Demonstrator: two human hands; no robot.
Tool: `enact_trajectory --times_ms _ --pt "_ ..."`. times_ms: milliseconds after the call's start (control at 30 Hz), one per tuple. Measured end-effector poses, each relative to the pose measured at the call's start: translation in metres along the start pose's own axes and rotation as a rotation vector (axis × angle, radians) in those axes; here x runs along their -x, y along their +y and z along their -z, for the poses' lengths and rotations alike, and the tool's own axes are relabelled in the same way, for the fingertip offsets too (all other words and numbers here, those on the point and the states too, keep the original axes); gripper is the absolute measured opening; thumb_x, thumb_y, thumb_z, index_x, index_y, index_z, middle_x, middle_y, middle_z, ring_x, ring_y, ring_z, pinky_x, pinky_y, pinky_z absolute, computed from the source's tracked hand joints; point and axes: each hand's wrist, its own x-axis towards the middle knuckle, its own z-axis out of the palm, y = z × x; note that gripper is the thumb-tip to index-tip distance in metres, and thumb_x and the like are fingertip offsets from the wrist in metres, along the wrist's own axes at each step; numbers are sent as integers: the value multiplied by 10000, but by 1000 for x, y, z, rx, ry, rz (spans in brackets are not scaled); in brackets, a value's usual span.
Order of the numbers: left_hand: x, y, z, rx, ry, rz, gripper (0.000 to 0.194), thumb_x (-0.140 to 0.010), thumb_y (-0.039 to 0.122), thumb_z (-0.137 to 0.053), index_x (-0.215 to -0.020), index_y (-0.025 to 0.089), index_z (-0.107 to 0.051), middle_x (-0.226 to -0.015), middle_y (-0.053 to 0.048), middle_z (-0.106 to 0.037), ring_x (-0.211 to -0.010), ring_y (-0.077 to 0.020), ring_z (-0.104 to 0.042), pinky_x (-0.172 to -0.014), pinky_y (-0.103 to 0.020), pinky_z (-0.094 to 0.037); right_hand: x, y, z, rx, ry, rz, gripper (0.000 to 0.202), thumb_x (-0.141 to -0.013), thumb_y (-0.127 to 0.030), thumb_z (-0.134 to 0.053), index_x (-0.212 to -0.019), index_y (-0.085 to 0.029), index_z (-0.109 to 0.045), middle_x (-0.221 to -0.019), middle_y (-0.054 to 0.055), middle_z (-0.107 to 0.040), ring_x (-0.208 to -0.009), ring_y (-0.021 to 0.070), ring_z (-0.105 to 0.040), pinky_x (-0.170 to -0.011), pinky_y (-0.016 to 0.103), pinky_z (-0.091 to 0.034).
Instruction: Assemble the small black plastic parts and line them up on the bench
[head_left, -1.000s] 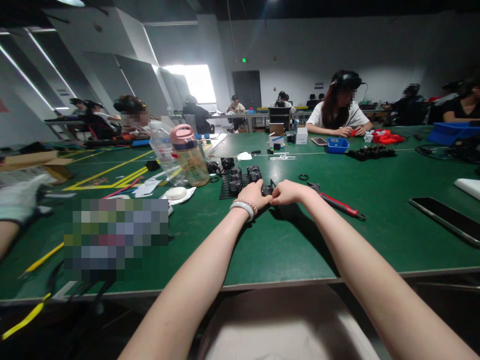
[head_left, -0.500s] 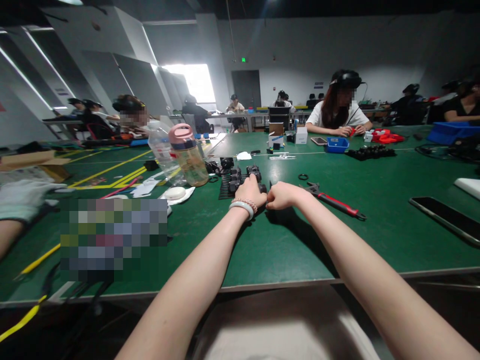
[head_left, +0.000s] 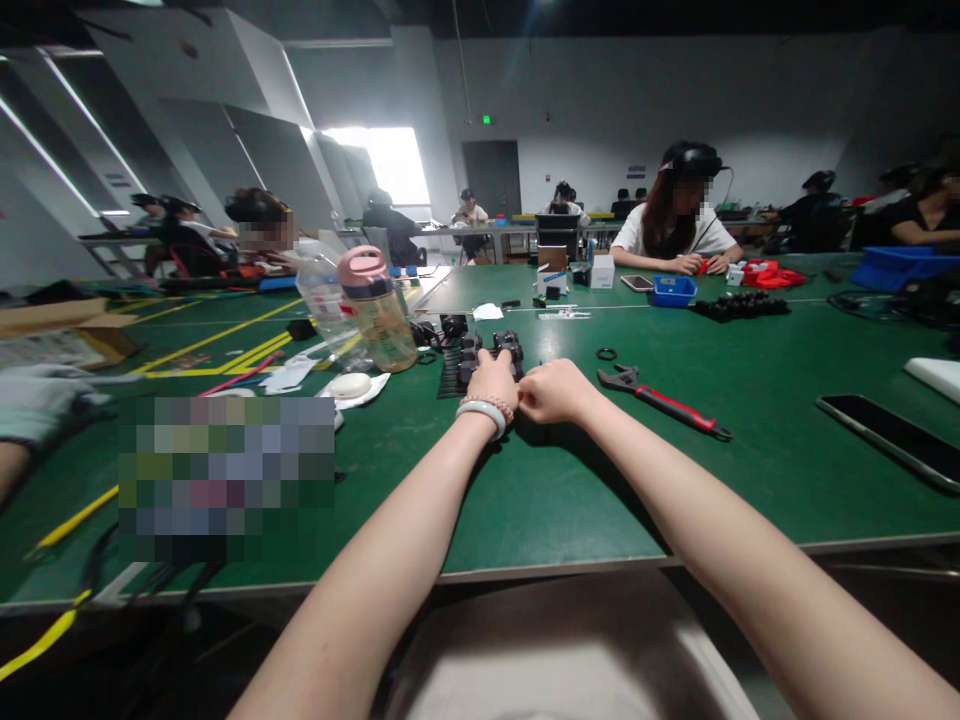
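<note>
My left hand (head_left: 493, 380), with a pale bangle and a beaded bracelet at the wrist, reaches over a black ribbed assembly (head_left: 451, 372) with chunky black knob-like pieces. Its fingers grip the near right part of that assembly and cover some of it. Close beside it, my right hand (head_left: 556, 390) is closed in a pinch at the assembly's right edge. Whatever lies between its fingertips is hidden. To the right rests an adjustable wrench (head_left: 667, 400) with red and black handles, and behind that a black ring (head_left: 607, 354).
A pink-lidded bottle (head_left: 379, 315) and a clear plastic bottle (head_left: 322, 290) stand left of the assembly. A phone (head_left: 889, 440) lies at the right. Across the green table (head_left: 765, 480), a person (head_left: 675, 215) sits behind a blue tray (head_left: 673, 290). A gloved hand (head_left: 45, 405) shows at far left.
My right hand has moved slightly left, up against my left hand, and turned a little, uncovering the wrench's head. My left hand stays at the black assembly, its fingers shifted slightly.
</note>
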Motion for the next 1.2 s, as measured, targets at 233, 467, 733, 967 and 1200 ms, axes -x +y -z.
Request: enact_trajectory --times_ms 233,467,733,967,1200 --pt "3 5 4 -42 -22 -17 420 -658 211 -491 -1068 177 -407 -1075 -124 -394 -828 -256 -580 -675 -334 -481 2 44 -23 66 286 -523 276 -777 -247 -361 -965 -120 -518 -1041 154 -518 -977 253 -435 -782 332 -344" --pt "5 7 7 -52 -40 -29 412 -663 233 -474 -1064 176 -402 -1068 -127 -402 -822 -266 -578 -658 -356 -482 2 81 -69 30 146 -792 482 -758 -349 -424 -1143 -60 -412 -1284 187 -317 -1198 281 -232 -897 404 -295" --pt "5 6 4 -68 -57 -34 431 -659 244 -488 -1077 192 -396 -1084 -116 -396 -835 -251 -574 -674 -339 -478 -3 86 -81 -53 -56 -835 470 -823 -356 -302 -1174 -61 -406 -1280 202 -335 -1198 281 -264 -896 458 -274" --pt "6 6 4 -86 -48 -67 401 -654 282 -474 -1038 185 -418 -1042 -109 -421 -831 -268 -572 -652 -368 -486 -4 86 -76 -71 -103 -793 415 -826 -347 -314 -1103 -81 -472 -1145 196 -483 -1086 285 -412 -851 480 -303" --pt "5 6 -2 -94 -41 -74 415 -650 290 -483 -1046 185 -416 -1056 -116 -430 -855 -263 -563 -664 -360 -482 -7 78 -66 -80 -109 -589 289 -813 -270 -351 -978 -132 -545 -1014 148 -580 -966 238 -527 -865 387 -324"
